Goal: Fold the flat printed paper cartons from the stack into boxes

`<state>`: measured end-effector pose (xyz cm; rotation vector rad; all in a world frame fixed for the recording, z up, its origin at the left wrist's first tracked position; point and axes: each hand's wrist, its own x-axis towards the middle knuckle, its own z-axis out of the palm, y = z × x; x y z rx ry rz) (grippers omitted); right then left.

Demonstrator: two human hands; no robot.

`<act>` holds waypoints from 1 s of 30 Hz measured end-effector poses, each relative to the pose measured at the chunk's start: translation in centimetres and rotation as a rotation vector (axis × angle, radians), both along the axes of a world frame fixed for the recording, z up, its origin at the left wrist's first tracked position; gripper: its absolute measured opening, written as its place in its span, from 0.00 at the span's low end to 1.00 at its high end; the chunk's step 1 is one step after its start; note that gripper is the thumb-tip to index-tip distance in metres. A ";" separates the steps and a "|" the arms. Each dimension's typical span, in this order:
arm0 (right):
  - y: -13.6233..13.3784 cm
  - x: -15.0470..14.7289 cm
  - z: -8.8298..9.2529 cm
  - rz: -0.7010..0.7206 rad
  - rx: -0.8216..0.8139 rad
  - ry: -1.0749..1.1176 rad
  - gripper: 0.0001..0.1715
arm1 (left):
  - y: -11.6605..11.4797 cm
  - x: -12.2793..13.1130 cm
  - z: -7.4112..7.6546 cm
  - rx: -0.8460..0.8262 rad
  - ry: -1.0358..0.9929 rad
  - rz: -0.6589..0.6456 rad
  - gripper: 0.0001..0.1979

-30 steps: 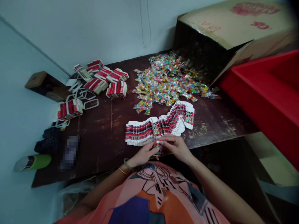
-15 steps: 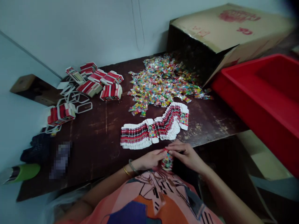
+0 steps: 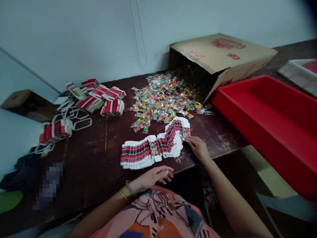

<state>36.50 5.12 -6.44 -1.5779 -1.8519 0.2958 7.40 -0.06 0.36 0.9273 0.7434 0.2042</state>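
Observation:
A fanned row of small flat printed cartons (image 3: 138, 153), white-flapped with red and dark bands, lies on the table in front of me. My right hand (image 3: 198, 148) reaches its right end, the fingers pinching the lower edge of the last carton (image 3: 186, 132), whose colourful face is up. Near the table's front edge, my left hand (image 3: 158, 176) hovers with nothing in it, its fingers loosely curled and apart. Behind the row spreads a heap of small clear candy packets (image 3: 163, 99).
A cardboard box (image 3: 218, 53) lies open toward the candy heap. To the right stands a red plastic tray (image 3: 252, 109). Bundled red-and-white cartons (image 3: 112, 108) and white straps (image 3: 83, 124) sit at left. Below the table edge, colourful small boxes (image 3: 210, 195) show dimly.
Both hands were together on a small colourful carton near my body; it is out of them now. My right hand has moved forward to the row's end. My view has turned slightly right.

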 end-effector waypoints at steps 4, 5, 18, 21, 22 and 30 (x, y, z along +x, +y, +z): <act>-5.8 -5.0 2.5 0.098 0.114 0.118 0.11 | 0.6 0.3 -0.5 -0.241 -0.230 0.195 0.25; -7.3 -6.6 3.2 0.270 0.084 0.140 0.10 | 0.8 0.6 -0.8 -0.272 -0.245 0.258 0.25; -7.9 -10.1 5.4 0.281 -0.369 0.486 0.07 | -1.0 2.2 -0.9 -0.042 0.068 0.132 0.05; -7.7 -10.0 6.3 0.471 -0.581 0.572 0.10 | -1.0 1.6 -0.3 -0.025 0.061 0.087 0.11; -7.6 -9.8 6.7 0.523 -0.636 0.595 0.11 | -0.8 1.4 0.0 -0.039 0.032 0.036 0.11; -7.1 -9.8 7.9 0.415 -0.616 0.767 0.12 | 0.8 0.2 -0.1 0.145 0.069 0.071 0.18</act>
